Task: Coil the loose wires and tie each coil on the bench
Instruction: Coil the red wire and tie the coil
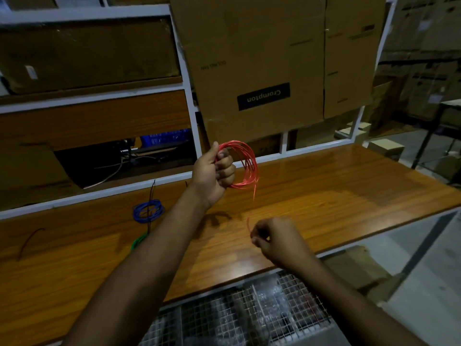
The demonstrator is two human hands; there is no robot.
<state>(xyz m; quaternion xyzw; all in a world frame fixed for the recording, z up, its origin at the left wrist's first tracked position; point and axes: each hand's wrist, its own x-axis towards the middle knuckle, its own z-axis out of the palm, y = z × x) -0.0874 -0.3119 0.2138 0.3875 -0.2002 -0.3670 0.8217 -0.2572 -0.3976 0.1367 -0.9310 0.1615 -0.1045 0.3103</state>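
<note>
Aloft, left hand grips red coil, loops hanging rightward.

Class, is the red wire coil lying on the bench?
No, the left hand holds the red wire coil up above the bench.

Two wire coils lie left on the bench, boxes behind.

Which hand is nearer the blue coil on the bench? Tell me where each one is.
Left. The left hand grips the red coil up and to the right of the blue coil. The right hand is farther right, near the bench's front edge, pinching a red wire end.
</note>
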